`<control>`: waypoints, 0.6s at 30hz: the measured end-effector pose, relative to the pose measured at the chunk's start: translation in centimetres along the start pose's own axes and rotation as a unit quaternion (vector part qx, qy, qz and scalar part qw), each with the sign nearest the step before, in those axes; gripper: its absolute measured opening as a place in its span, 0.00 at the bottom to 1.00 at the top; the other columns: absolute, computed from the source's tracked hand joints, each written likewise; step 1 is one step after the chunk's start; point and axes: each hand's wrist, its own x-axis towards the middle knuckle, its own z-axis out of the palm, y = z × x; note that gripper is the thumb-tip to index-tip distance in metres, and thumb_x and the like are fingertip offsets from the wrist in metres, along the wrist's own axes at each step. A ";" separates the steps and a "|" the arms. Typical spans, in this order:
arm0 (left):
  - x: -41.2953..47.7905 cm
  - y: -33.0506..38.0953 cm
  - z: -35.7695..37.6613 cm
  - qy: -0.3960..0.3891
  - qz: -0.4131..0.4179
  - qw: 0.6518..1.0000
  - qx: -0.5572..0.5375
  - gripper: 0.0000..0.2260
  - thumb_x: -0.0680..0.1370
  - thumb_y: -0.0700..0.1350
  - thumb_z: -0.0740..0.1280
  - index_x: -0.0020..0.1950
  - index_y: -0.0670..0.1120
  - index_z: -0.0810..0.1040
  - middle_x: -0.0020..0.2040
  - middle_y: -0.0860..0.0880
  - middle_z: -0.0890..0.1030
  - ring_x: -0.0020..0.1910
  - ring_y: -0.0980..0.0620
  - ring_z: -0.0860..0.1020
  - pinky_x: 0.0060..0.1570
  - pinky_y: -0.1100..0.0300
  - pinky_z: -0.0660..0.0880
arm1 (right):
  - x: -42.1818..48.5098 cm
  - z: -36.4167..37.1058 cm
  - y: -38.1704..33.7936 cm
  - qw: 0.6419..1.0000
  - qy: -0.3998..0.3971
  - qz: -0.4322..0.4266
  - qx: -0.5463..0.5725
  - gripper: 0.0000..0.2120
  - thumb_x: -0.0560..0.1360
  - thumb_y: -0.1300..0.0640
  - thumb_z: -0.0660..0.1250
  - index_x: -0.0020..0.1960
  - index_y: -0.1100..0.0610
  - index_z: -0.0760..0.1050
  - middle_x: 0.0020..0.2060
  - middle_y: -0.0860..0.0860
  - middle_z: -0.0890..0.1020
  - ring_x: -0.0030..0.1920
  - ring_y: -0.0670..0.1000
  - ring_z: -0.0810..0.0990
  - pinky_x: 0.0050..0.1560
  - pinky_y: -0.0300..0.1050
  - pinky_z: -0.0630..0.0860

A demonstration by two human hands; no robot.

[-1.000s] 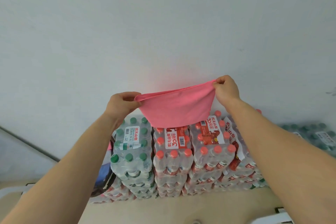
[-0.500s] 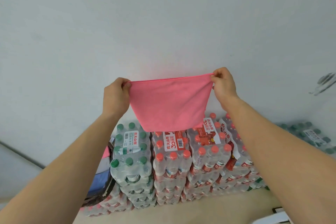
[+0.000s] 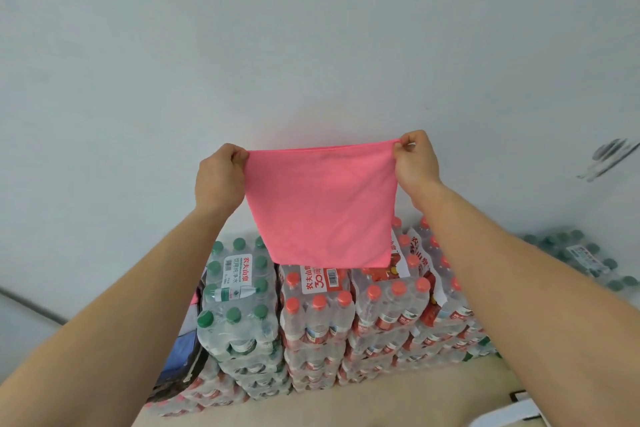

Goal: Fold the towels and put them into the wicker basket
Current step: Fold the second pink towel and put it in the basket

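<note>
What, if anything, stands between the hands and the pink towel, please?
Nothing visible does: the left hand and right hand each pinch a top corner of the pink towel, which hangs free before the wall and the stacked bottle packs. No wicker basket is in view, so that path cannot be judged.

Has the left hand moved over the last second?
Yes. The left hand has risen, now higher above the green-capped water pack, pulling the pink towel taut.

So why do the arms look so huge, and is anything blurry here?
Head view: the wide-angle lens stretches the forearms toward the bottom corners; the pink square cloth towel between left hand and right hand is sharp; the green-capped bottle packs at far right and the dark wall mark are smeared; lighting soft, no hard shadows.
</note>
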 end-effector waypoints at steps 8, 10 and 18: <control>0.0 1.7 0.2 0.002 0.012 0.999 -0.040 0.07 0.81 0.46 0.63 0.52 0.48 0.81 0.43 0.52 0.81 0.42 0.49 0.79 0.45 0.57 0.74 | 0.8 -1.9 0.3 1.000 0.004 0.005 0.010 0.03 0.79 0.62 0.61 0.50 0.55 0.71 0.41 0.45 0.74 0.46 0.49 0.73 0.40 0.35 0.68; -1.1 1.2 0.5 -0.010 0.016 0.999 -0.034 0.08 0.82 0.47 0.63 0.52 0.48 0.81 0.44 0.52 0.81 0.42 0.48 0.80 0.46 0.56 0.75 | 0.0 -2.4 1.2 1.000 -0.002 0.011 0.000 0.03 0.79 0.62 0.61 0.51 0.55 0.71 0.44 0.46 0.75 0.48 0.50 0.74 0.40 0.35 0.67; -10.5 -6.1 5.2 -0.131 -0.036 0.990 0.022 0.07 0.82 0.46 0.63 0.52 0.48 0.81 0.44 0.50 0.82 0.44 0.48 0.78 0.43 0.56 0.72 | -6.5 -2.8 11.6 0.985 -0.074 0.106 -0.117 0.05 0.78 0.61 0.61 0.53 0.55 0.72 0.51 0.52 0.78 0.51 0.53 0.75 0.48 0.45 0.68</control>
